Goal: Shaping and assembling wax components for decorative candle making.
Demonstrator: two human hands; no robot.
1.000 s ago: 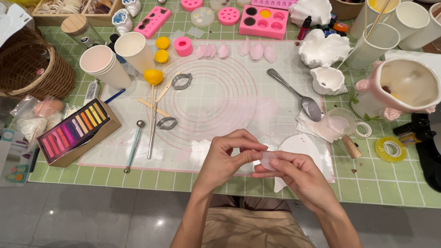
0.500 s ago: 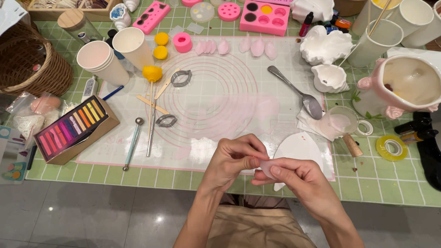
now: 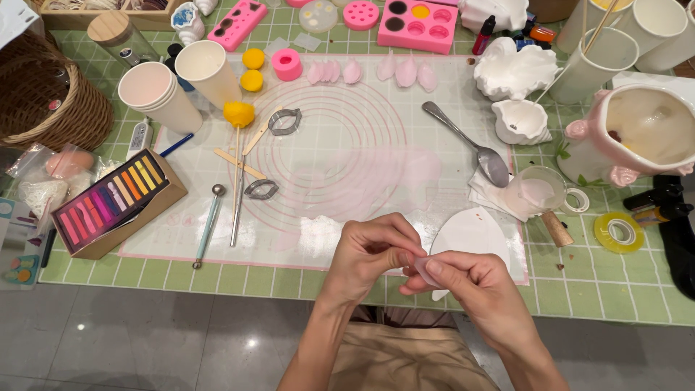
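Note:
My left hand (image 3: 373, 257) and my right hand (image 3: 470, 286) meet at the table's near edge, fingertips pinched together on a small pale pink clay piece (image 3: 423, 269). Most of the piece is hidden by my fingers. Just behind my right hand lies a white petal-shaped card (image 3: 470, 232) on the translucent work mat (image 3: 347, 156) with pink ring markings. Several pale pink clay petals (image 3: 376, 70) lie in a row at the mat's far edge.
Metal petal cutters (image 3: 284, 122), ball tools (image 3: 208, 224), wooden sticks and a spoon (image 3: 470, 141) lie on the mat. A pastel box (image 3: 108, 203) and basket (image 3: 43, 101) sit left. Paper cups (image 3: 177, 83), pink moulds (image 3: 427, 25), shell dishes (image 3: 517, 72), a pink pot (image 3: 637, 137) and tape (image 3: 617, 232) surround it.
My hands have drifted slightly lower and right toward the table edge, still working the small pink piece between the fingertips. Nothing on the table has moved.

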